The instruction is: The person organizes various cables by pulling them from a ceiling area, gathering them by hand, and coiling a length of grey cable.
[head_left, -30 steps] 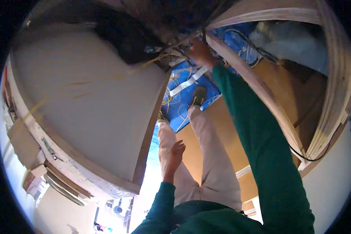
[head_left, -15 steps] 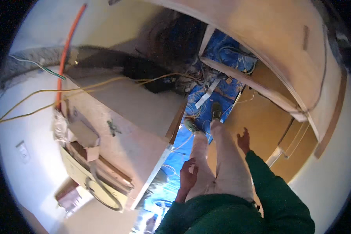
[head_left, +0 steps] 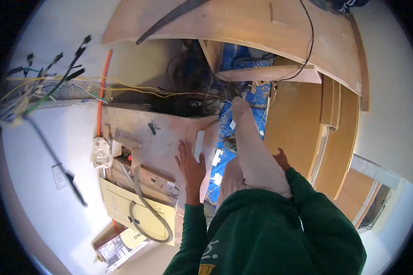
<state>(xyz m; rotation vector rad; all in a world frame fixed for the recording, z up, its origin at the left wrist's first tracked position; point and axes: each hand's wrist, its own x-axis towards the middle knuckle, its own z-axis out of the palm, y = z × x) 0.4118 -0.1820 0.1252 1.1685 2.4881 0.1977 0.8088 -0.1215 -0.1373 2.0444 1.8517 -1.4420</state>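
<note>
Wire bundle (head_left: 50, 98), green and pale strands with dark ends, far left of both hands, newly in view beside half a second ago; orange pipe (head_left: 103, 87), upper left of the left hand; crumpled plastic (head_left: 103, 153), below the pipe, level with that hand; cream cover (head_left: 119, 197) with grey hose (head_left: 142, 201) across it, lower left of the same hand; small dark green piece (head_left: 153, 127), just beyond its fingers, on pinkish panel (head_left: 163, 137); left hand (head_left: 191, 169), fingers spread, nothing held, shifted from in front of the legs to above that panel, contact cannot be told; the panel and its loose piece thus appear within easy reach; white strip (head_left: 199, 143), just right of its fingertips; blue sheet (head_left: 225, 119), between the hands; right hand (head_left: 282, 159), partly behind its sleeve, grip cannot be told, nearest brown board (head_left: 291, 114), which extends beyond it
</note>
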